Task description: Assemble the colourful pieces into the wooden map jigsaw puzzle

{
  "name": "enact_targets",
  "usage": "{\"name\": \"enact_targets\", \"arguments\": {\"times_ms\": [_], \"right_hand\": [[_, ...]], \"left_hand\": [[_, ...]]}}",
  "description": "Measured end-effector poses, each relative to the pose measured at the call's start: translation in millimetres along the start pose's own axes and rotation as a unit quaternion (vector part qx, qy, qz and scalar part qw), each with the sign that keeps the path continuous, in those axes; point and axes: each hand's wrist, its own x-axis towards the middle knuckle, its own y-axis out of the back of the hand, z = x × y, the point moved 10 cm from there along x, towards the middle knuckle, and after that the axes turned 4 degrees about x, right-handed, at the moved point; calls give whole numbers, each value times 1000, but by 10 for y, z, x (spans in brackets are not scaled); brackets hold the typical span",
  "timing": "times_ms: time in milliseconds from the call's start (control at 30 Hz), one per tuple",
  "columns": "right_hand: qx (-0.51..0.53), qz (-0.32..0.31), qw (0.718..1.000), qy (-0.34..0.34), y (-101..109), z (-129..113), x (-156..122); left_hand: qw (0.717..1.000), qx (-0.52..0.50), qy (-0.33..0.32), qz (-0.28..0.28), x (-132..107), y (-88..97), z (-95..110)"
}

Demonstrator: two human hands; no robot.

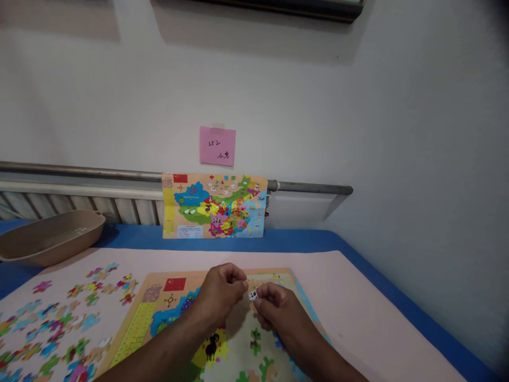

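A wooden map puzzle board lies on the pink mat in front of me, partly filled with coloured pieces. My left hand hovers over the board's upper middle with its fingers curled in; what they hold, if anything, is hidden. My right hand is just to its right and pinches a small white puzzle piece with black marks between thumb and fingertips. The two hands nearly touch above the board.
Several loose coloured puzzle pieces are scattered on the pink mat at the left. A beige oval tray sits at the back left. A reference map picture leans on the wall under a pink sticky note.
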Motion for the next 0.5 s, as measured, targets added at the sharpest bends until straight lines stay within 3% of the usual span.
{"name": "enact_targets", "arguments": {"times_ms": [500], "right_hand": [[-7,-10,1000,10,-5,-12,3]], "left_hand": [[1000,4,6,5,-18,1,25]]}}
